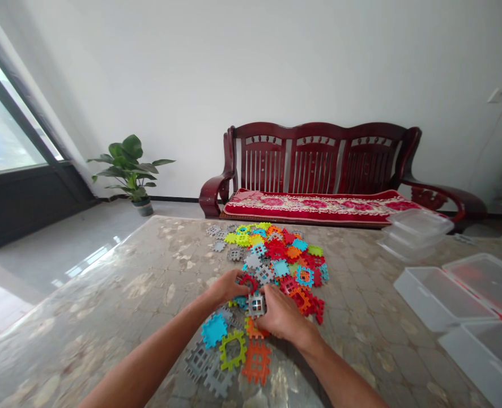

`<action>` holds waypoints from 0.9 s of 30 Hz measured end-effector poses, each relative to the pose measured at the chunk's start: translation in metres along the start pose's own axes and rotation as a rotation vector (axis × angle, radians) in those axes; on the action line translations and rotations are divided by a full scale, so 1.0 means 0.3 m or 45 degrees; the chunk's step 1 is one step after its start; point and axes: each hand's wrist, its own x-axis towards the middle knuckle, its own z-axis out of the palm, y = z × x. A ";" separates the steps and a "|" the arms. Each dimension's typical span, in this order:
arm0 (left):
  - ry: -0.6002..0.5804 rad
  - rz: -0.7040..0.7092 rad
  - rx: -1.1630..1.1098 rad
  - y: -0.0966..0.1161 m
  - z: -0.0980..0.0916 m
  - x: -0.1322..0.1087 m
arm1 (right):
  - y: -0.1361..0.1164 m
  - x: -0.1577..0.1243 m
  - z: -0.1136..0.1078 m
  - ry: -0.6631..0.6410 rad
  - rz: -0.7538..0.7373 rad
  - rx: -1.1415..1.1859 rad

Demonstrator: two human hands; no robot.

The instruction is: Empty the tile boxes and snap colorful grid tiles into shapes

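Between both hands, low over the table (pixel 140 283): a grey window piece (pixel 256 305), roughly square, so with no long axis to speak of. Lies directly left of the right hand (pixel 287 314), nearer to it than to the left, and seems gripped along its right edge, thumb and fingers parted only by the width of the piece. Just beyond and to the left of that grey frame, a red piece (pixel 247 281), partly covered by the left hand (pixel 229 288), apparently pinched in almost closed fingers. Touching or nearly so, grey against red; cannot tell from this angle whether linked or merely overlapping.

Underneath and close around both hands, loose toothed pieces, crowding the narrow gap between left and right fingertips. On the near side, a blue square piece (pixel 214 330), a green ring piece (pixel 233 350) and an orange window piece (pixel 256 362), flat between the forearms. On the far side, a heap of mixed pieces (pixel 280 268), close against the fingers. Well apart to the right, see-through plastic boxes (pixel 425 300). Past the far edge, a wooden bench (pixel 314 164); off to the left, a potted plant (pixel 127 161).
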 end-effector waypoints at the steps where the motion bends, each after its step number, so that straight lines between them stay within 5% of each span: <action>1: 0.001 0.021 0.034 0.008 0.001 -0.009 | 0.002 0.002 0.003 0.007 -0.004 -0.006; 9: 0.159 0.107 0.374 0.025 -0.001 -0.068 | -0.014 0.003 0.021 0.076 -0.032 -0.034; 17: -0.209 -0.072 -0.116 0.077 0.000 -0.097 | -0.029 0.013 0.019 0.064 -0.027 0.013; 27: 0.023 0.138 -0.198 0.012 0.015 -0.056 | 0.011 0.036 0.071 0.217 -0.123 0.272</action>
